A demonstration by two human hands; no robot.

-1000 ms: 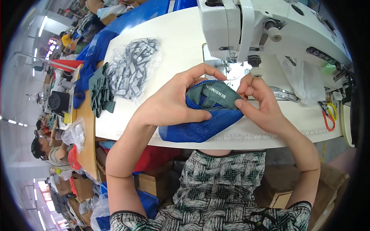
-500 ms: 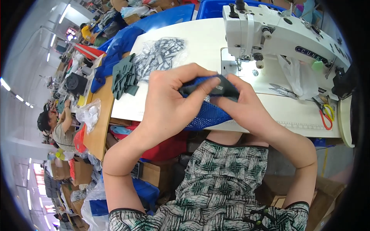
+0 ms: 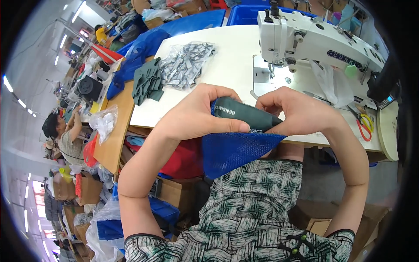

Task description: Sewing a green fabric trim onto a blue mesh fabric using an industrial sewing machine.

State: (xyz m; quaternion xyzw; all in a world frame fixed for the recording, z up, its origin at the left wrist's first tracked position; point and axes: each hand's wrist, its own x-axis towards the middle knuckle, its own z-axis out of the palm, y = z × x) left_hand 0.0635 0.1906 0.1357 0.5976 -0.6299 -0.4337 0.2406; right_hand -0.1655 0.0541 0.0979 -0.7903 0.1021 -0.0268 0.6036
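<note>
Now the left hand (image 3: 194, 114) and right hand (image 3: 307, 109) pinch the smooth dark-green cloth band (image 3: 244, 115) between them, while the soft blue mesh bag (image 3: 238, 153) hangs lower beneath them, so more band shows.

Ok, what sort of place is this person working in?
Probably a sewing workshop: an industrial sewing machine stands on the white table, dark green fabric pieces lie near its left edge, and some blue mesh fabric is being held.
</note>
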